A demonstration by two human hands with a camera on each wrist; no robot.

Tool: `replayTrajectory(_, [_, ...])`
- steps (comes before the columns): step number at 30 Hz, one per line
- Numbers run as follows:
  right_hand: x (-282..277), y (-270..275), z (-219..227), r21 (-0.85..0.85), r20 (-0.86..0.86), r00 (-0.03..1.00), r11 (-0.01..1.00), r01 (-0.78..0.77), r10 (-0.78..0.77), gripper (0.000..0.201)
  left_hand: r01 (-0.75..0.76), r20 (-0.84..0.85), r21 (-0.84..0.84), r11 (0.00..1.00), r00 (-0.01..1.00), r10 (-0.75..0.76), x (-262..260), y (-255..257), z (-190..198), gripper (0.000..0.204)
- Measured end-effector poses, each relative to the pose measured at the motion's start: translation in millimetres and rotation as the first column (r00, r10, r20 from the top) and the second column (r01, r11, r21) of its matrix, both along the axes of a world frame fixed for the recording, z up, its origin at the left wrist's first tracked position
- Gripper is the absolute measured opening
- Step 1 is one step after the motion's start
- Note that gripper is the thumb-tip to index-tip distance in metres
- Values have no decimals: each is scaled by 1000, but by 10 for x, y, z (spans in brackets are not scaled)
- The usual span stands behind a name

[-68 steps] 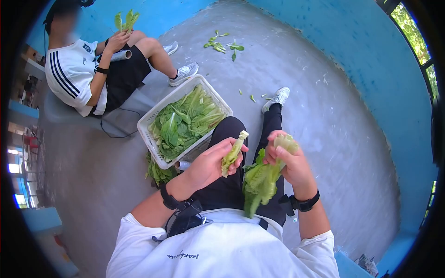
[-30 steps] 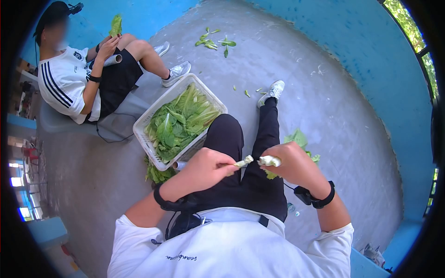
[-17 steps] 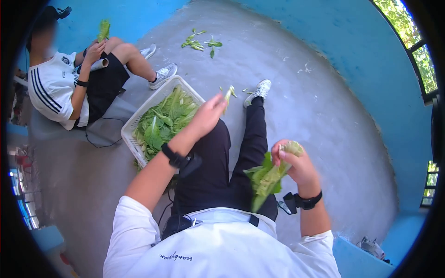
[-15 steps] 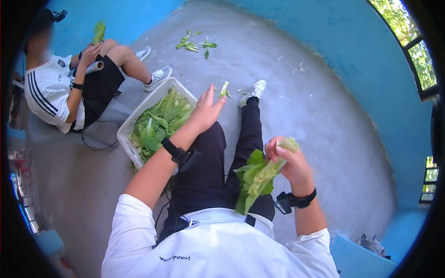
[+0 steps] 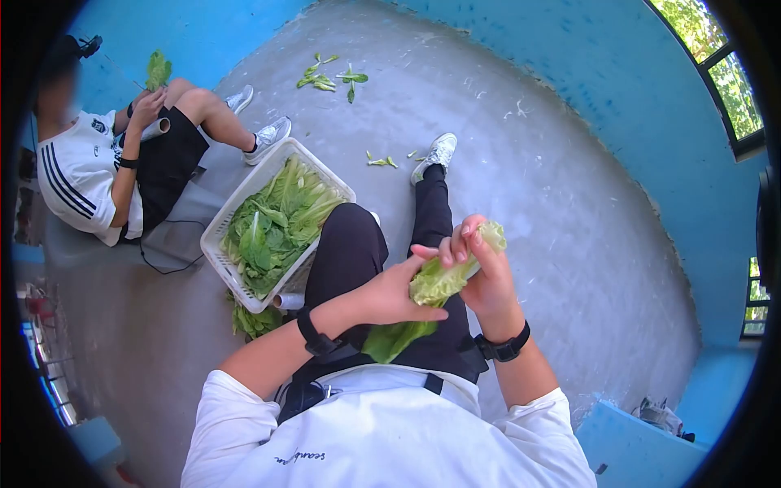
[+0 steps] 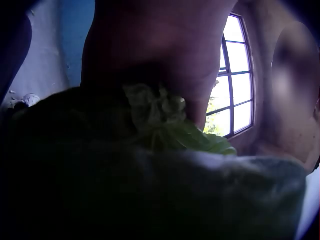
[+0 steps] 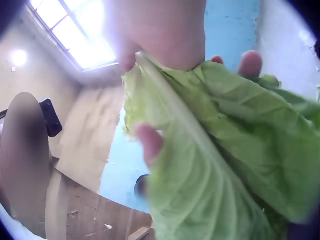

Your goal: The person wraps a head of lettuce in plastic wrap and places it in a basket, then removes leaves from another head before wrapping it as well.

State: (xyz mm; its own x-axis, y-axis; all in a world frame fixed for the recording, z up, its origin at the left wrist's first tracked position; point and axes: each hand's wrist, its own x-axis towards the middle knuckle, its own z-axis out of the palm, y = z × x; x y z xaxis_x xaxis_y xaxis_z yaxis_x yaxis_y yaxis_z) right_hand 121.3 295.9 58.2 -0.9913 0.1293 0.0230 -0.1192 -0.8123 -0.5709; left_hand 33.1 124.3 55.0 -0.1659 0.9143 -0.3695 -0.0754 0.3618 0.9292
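Note:
In the head view, my right hand [image 5: 488, 281] grips a bunch of lettuce leaves [image 5: 443, 281] near its pale stem end, above my lap. My left hand [image 5: 394, 293] is around the same lettuce from the other side, with thumb and fingers on either side of it. The leafy green end hangs below toward my waist. In the right wrist view the broad lettuce leaf [image 7: 200, 150] fills the middle, with a left fingertip [image 7: 150, 142] over its edge. The left wrist view is dark, showing a bit of crumpled lettuce [image 6: 160, 107] under a hand.
A white basket [image 5: 218, 236] heaped with leafy greens stands left of my knee; more greens [image 5: 254, 321] lie beside it. Another person [image 5: 89, 175] sits at left holding a leaf. Trimmed leaves [image 5: 350, 77] and small scraps [image 5: 382, 161] lie on the floor.
My left hand reached out and let a small leaf piece drop to the floor, then came back to the lettuce. The right hand kept its grip on the lettuce.

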Motion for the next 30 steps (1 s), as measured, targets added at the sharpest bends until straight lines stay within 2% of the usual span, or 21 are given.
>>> replayTrajectory(1, [6,10,13,-25,-32,999,999,-28,27,12,61,136,-34,998,989,-55,-28,-25,-47,112])
replayTrajectory(4, [27,190,12,-169,-158,985,984,47,-74,14,-110,345,193,975,938,38,62,-159,-358,102])
replayTrajectory(7, [41,237,171,-203,62,943,921,332,-326,15,-204,686,66,977,720,103,147,-178,-331,91])
replayTrajectory(8, [53,261,157,-168,71,948,933,319,-311,14,-186,686,46,982,720,104,168,-164,-273,79])
replayTrajectory(11, [57,277,99,-413,14,966,878,241,-259,15,-149,732,-84,985,662,163,102,-105,-249,72])
replayTrajectory(12, [89,293,99,-382,23,963,888,256,-268,15,-166,720,-98,981,668,185,97,-108,-227,63])
replayTrajectory(15, [159,465,33,-355,56,964,897,263,-261,18,-215,586,168,962,807,77,93,-203,-445,56])
replayTrajectory(16, [198,533,80,-319,52,962,908,272,-269,19,-203,536,205,958,842,64,49,-254,-461,54])
replayTrajectory(17, [260,594,162,-306,58,952,902,304,-301,23,-254,564,164,953,817,121,-25,-382,-454,52])
replayTrajectory(18, [323,637,272,-321,-2,953,902,287,-303,29,-303,592,126,945,787,173,-102,-495,-446,50])
replayTrajectory(19, [376,638,397,-349,-94,949,903,251,-300,25,-346,620,92,934,754,218,-181,-591,-441,48])
replayTrajectory(20, [356,674,516,-426,-287,942,904,36,-173,17,-413,622,106,904,737,264,-267,-733,-478,42])
replayTrajectory(22, [411,822,458,-142,-171,962,971,192,-215,12,-541,624,98,835,687,372,-461,-1045,-523,37])
replayTrajectory(23, [405,906,431,17,-122,960,966,256,-252,10,-596,624,99,797,661,417,-547,-1213,-612,35])
replayTrajectory(24, [301,964,362,346,91,895,856,383,-437,9,-654,610,45,755,616,498,-624,-1378,-687,33])
replayTrajectory(27, [354,1119,139,116,-39,969,962,248,-245,9,-804,497,-107,584,466,732,-876,-1844,-1020,27])
replayTrajectory(28, [330,1068,153,284,23,955,918,277,-295,11,-845,420,-157,512,412,809,-932,-1988,-1208,26])
replayTrajectory(29, [285,1058,112,331,49,948,901,282,-315,12,-878,338,-199,436,356,871,-987,-2118,-1402,24])
replayTrajectory(30, [244,1054,68,379,72,938,879,289,-339,12,-892,333,-257,373,281,900,-1037,-2253,-1593,23])
